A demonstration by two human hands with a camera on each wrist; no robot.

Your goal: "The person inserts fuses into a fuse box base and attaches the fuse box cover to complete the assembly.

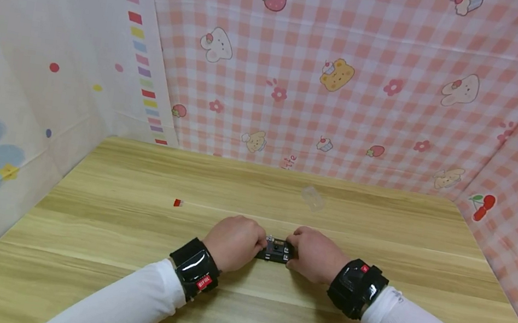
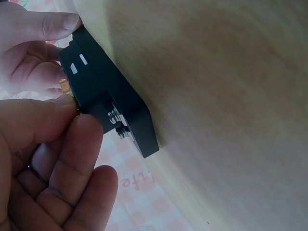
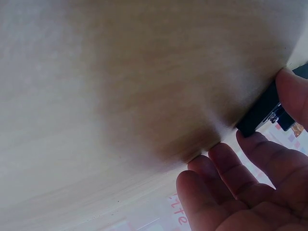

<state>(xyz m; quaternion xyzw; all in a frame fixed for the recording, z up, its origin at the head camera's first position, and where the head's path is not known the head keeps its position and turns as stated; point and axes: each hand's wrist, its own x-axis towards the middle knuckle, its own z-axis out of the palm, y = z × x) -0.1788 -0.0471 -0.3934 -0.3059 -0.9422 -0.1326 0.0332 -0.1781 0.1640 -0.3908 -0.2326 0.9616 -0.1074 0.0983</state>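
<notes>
A black block with screw terminals [image 1: 278, 249] lies on the table between my two hands. It looks like an electrical module, with an orange patch on its top. My left hand [image 1: 236, 244] is at its left end, thumb and forefinger pinched together against the top face; in the left wrist view, gold bits [image 2: 65, 86] show by those fingertips. The right hand [image 1: 316, 255] grips the other end between thumb and forefinger. Its remaining fingers [image 3: 224, 159] lie against the tabletop in the right wrist view. What exactly the left fingertips cover is hidden.
A small red piece with a pale end [image 1: 178, 202] lies to the left, beyond the left hand. Farther back sits a clear plastic piece [image 1: 313, 198]. The wooden table [image 1: 82, 214] ends at patterned cloth walls [image 1: 300, 79] at the back and sides.
</notes>
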